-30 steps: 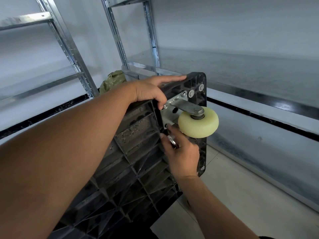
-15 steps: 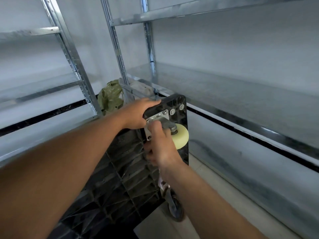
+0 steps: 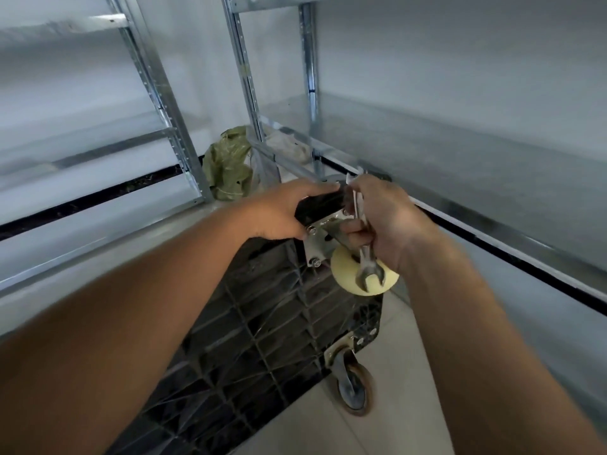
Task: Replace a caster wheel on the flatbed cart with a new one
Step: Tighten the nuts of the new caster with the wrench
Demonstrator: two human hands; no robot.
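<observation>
Meanwhile, on the head camera, the only view I have: the flatbed cart point(image 3: 262, 339) stands tipped on edge, ribbed black underside toward me, between the bays of galvanised shelving point(image 3: 184, 142). My left hand point(image 3: 279, 211) clasps the cart's upper corner, fingers curled over the edge, and steadies it. My right hand point(image 3: 381, 218) is clenched around what look like two spanners point(image 3: 368, 264) held together, the open end of one hanging down across the cream caster wheel point(image 3: 345, 274). That wheel, by its clean colour, I judge to be the new one. It sits at the top corner on its mounting plate point(image 3: 317, 238), where bolt heads show at the upper left and lower left. The bolts on the right side are hidden behind my fingers, so I cannot say whether they are in.

An older grey caster point(image 3: 354, 389) hangs at the lower corner, near the tiled floor point(image 3: 394, 339). A green bag point(image 3: 226, 162) lies behind the cart by the shelf upright.

I judge the step in hand to be tightening the plate. To do it well I would separate the two spanners, seat one square on a nut and hold the bolt head with the other, so nothing rounds off. The left hand should hold the cart firm, since a cart on edge may swing under the turning force. I would snug the bolts in turn rather than finish one alone, so the plate seats flat against the ribs.
</observation>
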